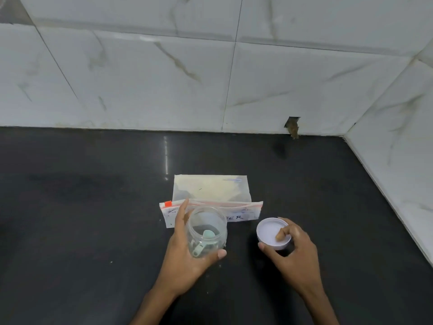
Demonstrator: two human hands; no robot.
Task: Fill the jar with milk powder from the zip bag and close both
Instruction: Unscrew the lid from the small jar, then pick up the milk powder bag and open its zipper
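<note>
A: Just behind the jar (207, 228) lies the zip bag (210, 191), flat on the table (93, 231), with its zip edge toward the person. Why there?

B: To give the powder a short trip, I'd say. The left hand (187, 261) wraps its fingers (181, 214) round the jar to steady the open mouth.

A: And right of the jar?

B: The right hand (295, 249) grips the lid (271, 231) by its rim, inner face up, probably to keep it clean.

A: Inside the jar?

B: Only a teal scoop (203, 240), so I judge filling hasn't begun. The bag's zip looks shut, though the blur leaves me unsure.
</note>
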